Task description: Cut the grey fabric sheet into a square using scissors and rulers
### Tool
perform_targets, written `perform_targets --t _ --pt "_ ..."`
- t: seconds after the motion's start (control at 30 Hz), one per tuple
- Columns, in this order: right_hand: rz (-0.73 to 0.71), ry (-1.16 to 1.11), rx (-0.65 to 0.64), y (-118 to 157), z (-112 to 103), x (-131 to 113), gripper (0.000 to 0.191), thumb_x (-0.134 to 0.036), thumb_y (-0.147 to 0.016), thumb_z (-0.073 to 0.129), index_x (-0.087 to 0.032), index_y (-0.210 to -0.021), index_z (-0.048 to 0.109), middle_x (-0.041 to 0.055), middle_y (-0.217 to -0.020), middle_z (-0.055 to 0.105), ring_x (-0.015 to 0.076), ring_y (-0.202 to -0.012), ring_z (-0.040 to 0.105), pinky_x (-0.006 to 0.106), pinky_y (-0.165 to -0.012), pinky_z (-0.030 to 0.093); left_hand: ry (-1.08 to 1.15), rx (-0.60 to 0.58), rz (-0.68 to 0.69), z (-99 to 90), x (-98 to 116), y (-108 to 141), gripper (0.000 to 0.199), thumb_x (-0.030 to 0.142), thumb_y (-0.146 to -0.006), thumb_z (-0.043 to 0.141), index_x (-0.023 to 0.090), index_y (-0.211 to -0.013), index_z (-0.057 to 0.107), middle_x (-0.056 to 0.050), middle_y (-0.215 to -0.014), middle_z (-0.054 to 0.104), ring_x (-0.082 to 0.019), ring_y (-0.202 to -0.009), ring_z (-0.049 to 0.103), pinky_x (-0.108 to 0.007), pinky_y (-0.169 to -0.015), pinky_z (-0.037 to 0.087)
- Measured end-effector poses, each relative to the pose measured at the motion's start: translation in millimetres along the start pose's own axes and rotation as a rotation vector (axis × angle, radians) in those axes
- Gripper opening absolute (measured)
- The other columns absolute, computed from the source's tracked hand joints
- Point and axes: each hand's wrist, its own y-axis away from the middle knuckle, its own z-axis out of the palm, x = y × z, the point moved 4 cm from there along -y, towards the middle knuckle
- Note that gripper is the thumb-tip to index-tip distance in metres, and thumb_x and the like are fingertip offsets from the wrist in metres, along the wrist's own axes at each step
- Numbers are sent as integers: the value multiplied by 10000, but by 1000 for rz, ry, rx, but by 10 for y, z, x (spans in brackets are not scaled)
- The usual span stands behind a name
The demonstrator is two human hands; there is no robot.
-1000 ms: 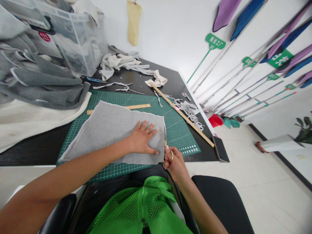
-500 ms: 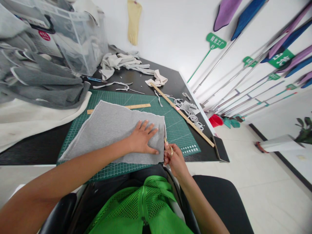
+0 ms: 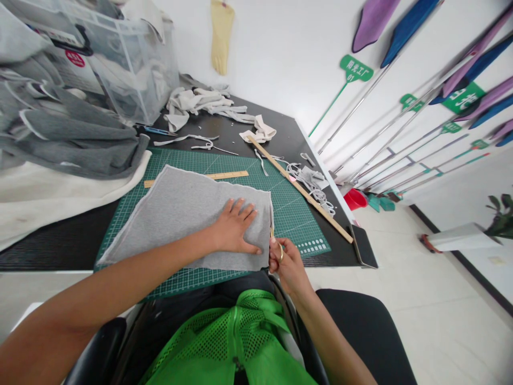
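A piece of light grey fabric (image 3: 188, 208) lies flat across the green cutting mat (image 3: 294, 214). My left hand (image 3: 234, 227) rests on it with fingers spread, pressing near its right end. At the fabric's right edge my right hand (image 3: 287, 264) is closed around gold-coloured scissors (image 3: 281, 252); a handle loop shows by the fingers. The blades point away from me along the edge and are mostly hidden by the cloth and fingers. A short wooden ruler (image 3: 228, 175) sticks out from under the far side of the fabric.
A long wooden ruler (image 3: 304, 193) crosses the mat's right side, beside a heap of grey cord scraps (image 3: 315, 184). Fabric strips (image 3: 200, 101) lie at the back. Left are piled grey cloth (image 3: 80, 144) and a clear plastic bin (image 3: 138, 69). A phone-like dark slab (image 3: 364, 246) sits at the table corner.
My right hand and the scissors have shifted very slightly along the fabric's right edge. My left hand and the fabric stay in place.
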Motion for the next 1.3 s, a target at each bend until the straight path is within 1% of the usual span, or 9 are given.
perform_targets --t 0.3,0.43,0.53,0.6,0.67,0.87,1.1,1.23,1.3 --pt "13 -2 15 35 -9 44 513 -605 -724 851 -223 -894 555 -111 -528 527 59 -384 437 169 -373 406 10 -16 23 -22 -19 -4 1211 995 -703 414 184 -1599 336 -146 -1688 263 -454 -1560 116 -590 -1248 -13" --pt "45 -17 12 30 -15 32 529 -611 -706 862 -219 -885 554 -112 -540 519 60 -394 432 176 -367 414 40 0 1 -173 -196 -44 924 890 -852 396 237 -1497 493 -122 -1624 401 -380 -1507 309 -521 -1223 213" --pt "53 -3 3 20 -31 30 530 -615 -711 857 -212 -886 560 -108 -542 524 55 -396 437 169 -373 405 -54 74 -103 -356 -414 -77 666 743 -925 494 204 -1287 642 -154 -1419 583 -363 -1338 495 -483 -1084 388" --pt "60 3 -7 14 -42 37 518 -605 -723 852 -211 -888 559 -107 -546 528 55 -400 443 169 -378 406 -153 108 -157 -445 -523 -85 523 640 -943 557 181 -1165 672 -160 -1249 648 -361 -1212 555 -481 -981 437" --pt "64 1 -20 8 -52 48 506 -595 -733 850 -212 -893 561 -109 -543 523 57 -400 444 171 -380 406 -213 114 -183 -478 -569 -82 463 592 -942 584 176 -1127 667 -157 -1169 654 -363 -1156 558 -480 -917 449" --pt "52 -12 -64 -8 -99 53 500 -593 -745 846 -201 -890 572 -109 -563 509 55 -411 438 173 -378 411 -232 129 -274 -401 -465 -25 540 656 -923 558 210 -1221 623 -164 -1244 607 -401 -1208 478 -558 -945 396" --pt "68 -6 -139 88 -216 73 496 -598 -772 825 -202 -919 564 -107 -567 502 57 -403 420 185 -379 410 -246 83 -349 -357 -270 196 569 698 -925 510 206 -1183 633 -168 -1168 638 -414 -1176 486 -557 -883 418" --pt "91 42 -217 199 -287 153 473 -595 -824 784 -207 -952 545 -119 -504 476 61 -386 395 185 -388 395 -254 -20 -378 -398 -113 400 640 735 -886 548 169 -1168 649 -192 -1127 664 -421 -1124 541 -536 -827 457" --pt "114 51 -247 246 -327 182 467 -591 -836 776 -215 -960 528 -121 -493 475 59 -382 386 179 -392 376 -269 -88 -384 -451 -42 427 699 769 -849 579 150 -1165 659 -204 -1107 682 -427 -1095 571 -536 -812 472"
